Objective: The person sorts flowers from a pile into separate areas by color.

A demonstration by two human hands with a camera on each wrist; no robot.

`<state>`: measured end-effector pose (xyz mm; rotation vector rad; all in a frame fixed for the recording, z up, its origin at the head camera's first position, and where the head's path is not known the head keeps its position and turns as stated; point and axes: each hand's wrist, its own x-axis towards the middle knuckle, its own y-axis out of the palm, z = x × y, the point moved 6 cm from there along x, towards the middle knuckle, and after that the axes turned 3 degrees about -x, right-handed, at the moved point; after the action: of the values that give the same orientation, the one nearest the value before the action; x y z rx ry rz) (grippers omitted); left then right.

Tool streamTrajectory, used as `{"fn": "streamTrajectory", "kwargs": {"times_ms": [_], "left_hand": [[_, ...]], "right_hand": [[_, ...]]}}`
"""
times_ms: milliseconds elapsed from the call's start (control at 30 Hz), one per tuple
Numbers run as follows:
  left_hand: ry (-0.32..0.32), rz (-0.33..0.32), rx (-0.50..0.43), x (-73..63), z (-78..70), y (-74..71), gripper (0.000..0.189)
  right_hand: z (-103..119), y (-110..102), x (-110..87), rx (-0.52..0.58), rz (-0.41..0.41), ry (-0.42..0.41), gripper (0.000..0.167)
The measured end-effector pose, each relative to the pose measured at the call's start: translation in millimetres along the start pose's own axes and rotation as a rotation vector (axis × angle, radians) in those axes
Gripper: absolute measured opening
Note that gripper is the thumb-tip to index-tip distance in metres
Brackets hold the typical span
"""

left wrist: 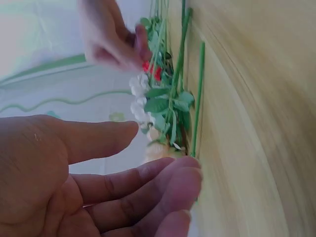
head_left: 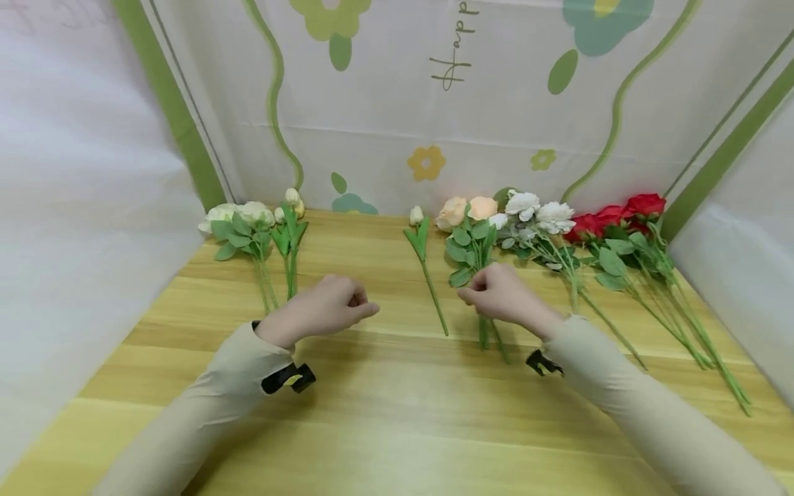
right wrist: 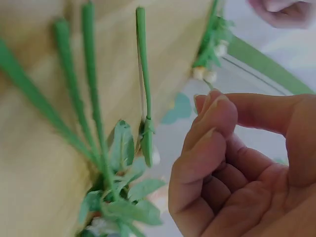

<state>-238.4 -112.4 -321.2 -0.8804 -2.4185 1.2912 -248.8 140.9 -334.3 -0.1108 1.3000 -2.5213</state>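
My left hand (head_left: 322, 308) hovers over the table near two white tulips (head_left: 291, 227), its fingers loosely bent and nothing in them. In the left wrist view a gap shows between thumb and fingers (left wrist: 173, 182). My right hand (head_left: 505, 295) is above the peach roses (head_left: 468, 212), overlapping their leaves and stems in the head view. Its fingers (right wrist: 207, 133) are loosely curled toward the thumb, with no stem between them. A single white tulip (head_left: 418, 217) lies on the wood between the two hands, its stem pointing toward me.
Pale green-white flowers (head_left: 238, 219) lie at the back left. White flowers (head_left: 540, 212) and red roses (head_left: 620, 215) lie along the right, long stems toward the front. A patterned cloth (head_left: 372, 103) rises behind the wooden table (head_left: 397, 427), with pale sheets at both sides.
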Motion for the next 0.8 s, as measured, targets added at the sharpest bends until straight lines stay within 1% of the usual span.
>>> {"fn": "streamTrajectory", "kwargs": {"times_ms": [100, 167, 300, 400, 500, 600, 700, 800], "left_hand": [[-0.021, 0.016, 0.007, 0.2, 4.5, -2.1, 0.042], [-0.035, 0.025, 0.012, 0.8, 6.1, -2.8, 0.041], [-0.066, 0.034, 0.016, 1.9, 7.9, -5.6, 0.038], [-0.079, 0.047, 0.025, 6.0, 7.7, -6.5, 0.037], [-0.092, 0.06, 0.034, 8.2, 10.1, -8.2, 0.036], [-0.104, 0.063, 0.032, 9.2, 14.3, -11.4, 0.036], [-0.121, 0.053, 0.03, 9.7, 20.9, -15.0, 0.038], [-0.161, 0.033, 0.034, 10.5, 32.0, -19.0, 0.042]], "right_hand": [[-10, -2, -17.0, 0.066, -0.013, -0.004, 0.036], [-14, -5, -27.2, 0.078, -0.031, -0.006, 0.035], [-18, -15, -42.0, 0.062, -0.09, 0.015, 0.033], [-21, -23, -50.4, 0.034, -0.129, 0.03, 0.034], [-22, -27, -53.1, 0.016, -0.136, 0.039, 0.037], [-25, -29, -51.8, 0.007, -0.135, 0.049, 0.037], [-28, -28, -48.2, -0.002, -0.127, 0.05, 0.035], [-31, -27, -45.7, -0.004, -0.119, 0.047, 0.034]]}}
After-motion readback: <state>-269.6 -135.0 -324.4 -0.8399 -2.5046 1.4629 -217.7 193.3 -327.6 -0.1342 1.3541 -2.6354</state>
